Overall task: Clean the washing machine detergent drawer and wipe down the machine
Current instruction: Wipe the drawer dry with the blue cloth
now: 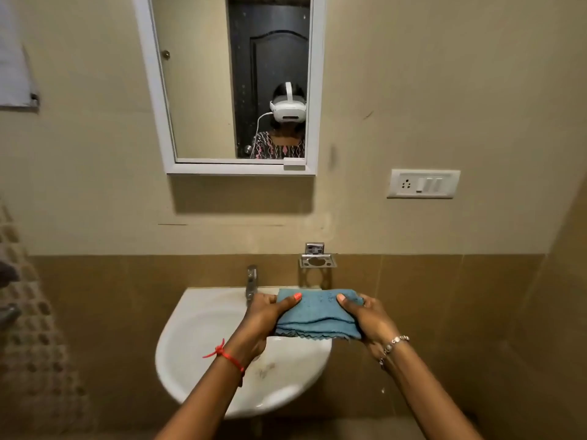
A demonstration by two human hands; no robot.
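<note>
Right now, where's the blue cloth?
The blue cloth is lower centre in head view, gripped by left hand and right hand over the sink.

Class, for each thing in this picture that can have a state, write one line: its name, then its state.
blue cloth, folded, held over the sink.
left hand, grips the cloth's left end.
right hand, grips the cloth's right end.
tap, no running water shows.
sink, basin not filled.
mirror cabinet, door shut.
</note>
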